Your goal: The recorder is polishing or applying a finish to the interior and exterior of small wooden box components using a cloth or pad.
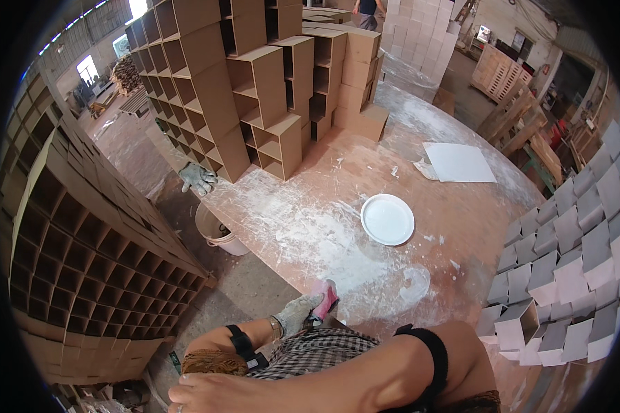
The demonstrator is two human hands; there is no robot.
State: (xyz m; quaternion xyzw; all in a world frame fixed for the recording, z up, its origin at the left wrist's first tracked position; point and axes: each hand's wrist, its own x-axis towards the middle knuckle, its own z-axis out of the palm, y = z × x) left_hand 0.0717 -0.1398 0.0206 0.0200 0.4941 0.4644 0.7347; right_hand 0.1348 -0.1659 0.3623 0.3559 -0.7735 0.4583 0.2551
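Observation:
My left hand (295, 314), in a grey, dusty work glove, is closed round a pink glove-like thing (325, 297) at the near table edge. Its exact kind I cannot make out. My bare right hand (194, 394) reaches across my body to my left arm, fingers curled against the brown patterned sleeve (217, 363); the fingertips are partly hidden. White powder (327, 241) covers the tabletop (455, 213) ahead of me. On it lie a round white plate or lid (387, 219) and a white sheet (461, 162).
Brown cardboard boxes (275, 148) stand stacked at the table's far left, a grey glove (197, 178) at the corner. A bucket (220, 230) stands below. More brown boxes (83, 275) rise at left, grey-white boxes (558, 275) at right. A person (369, 12) stands far back.

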